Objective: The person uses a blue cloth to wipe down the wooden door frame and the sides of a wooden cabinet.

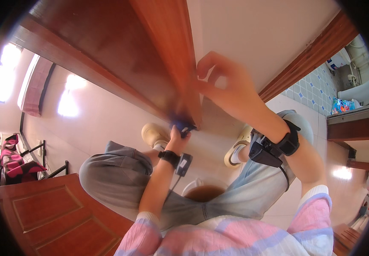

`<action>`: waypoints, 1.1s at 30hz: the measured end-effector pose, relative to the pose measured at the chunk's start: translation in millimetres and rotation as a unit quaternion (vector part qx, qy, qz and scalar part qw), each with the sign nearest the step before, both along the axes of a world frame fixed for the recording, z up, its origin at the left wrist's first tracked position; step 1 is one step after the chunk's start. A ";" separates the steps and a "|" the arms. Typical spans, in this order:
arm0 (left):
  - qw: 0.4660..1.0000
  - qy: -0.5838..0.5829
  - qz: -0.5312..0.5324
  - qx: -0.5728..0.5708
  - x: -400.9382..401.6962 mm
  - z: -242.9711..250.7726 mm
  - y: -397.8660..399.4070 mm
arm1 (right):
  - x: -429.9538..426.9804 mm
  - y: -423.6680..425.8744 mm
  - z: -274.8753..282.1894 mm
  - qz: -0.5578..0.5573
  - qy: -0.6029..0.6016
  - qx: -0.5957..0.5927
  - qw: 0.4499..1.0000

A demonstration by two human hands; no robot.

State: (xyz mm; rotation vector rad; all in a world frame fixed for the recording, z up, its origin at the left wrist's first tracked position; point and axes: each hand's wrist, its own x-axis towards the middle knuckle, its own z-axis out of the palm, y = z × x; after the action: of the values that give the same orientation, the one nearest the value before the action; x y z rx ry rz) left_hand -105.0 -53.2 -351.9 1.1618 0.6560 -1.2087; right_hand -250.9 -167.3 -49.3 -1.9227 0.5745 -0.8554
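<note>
My left hand [180, 137] grips a small dark blue and black object [183, 125] with a pale label; blur hides what it is. It is at the lower end of a reddish-brown wooden door frame [184, 64], beside a broad dark wooden panel [107, 41]. Higher up, my right hand [224, 80] is at the frame's right edge, its fingers curved and apart. I see nothing between them; whether the blurred fingertips touch the wood is unclear. Black straps with small boxes sit on both wrists, the left box [183, 164] and the right box [264, 154].
Between my knees is a round white-rimmed thing with a brown middle [206, 193], perhaps a bucket. A panelled wooden door [59, 217] is at lower left, near a black-framed rack with pink-and-black cloth [21, 160]. On the right, a wooden jamb [312, 48] borders a patterned tiled floor [315, 84].
</note>
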 end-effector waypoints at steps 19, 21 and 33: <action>0.979 0.131 -0.003 -0.154 -15.5 120.4 5.2 | -3.8 -0.4 -0.3 0.074 0.104 0.023 0.992; 0.981 0.148 -0.007 -0.128 -12.8 86.6 -3.2 | -0.2 -2.4 -14.0 0.056 0.072 -0.022 0.996; 0.921 0.354 0.078 -0.140 -44.2 31.4 -8.5 | -6.0 -7.8 -18.1 0.077 0.049 -0.055 0.994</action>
State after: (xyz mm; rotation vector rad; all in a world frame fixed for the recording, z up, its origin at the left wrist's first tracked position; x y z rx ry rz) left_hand -149.2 -61.7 -320.4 0.3970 1.0469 -1.5299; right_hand -256.9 -175.1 -67.4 -2.0893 0.4379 -0.7098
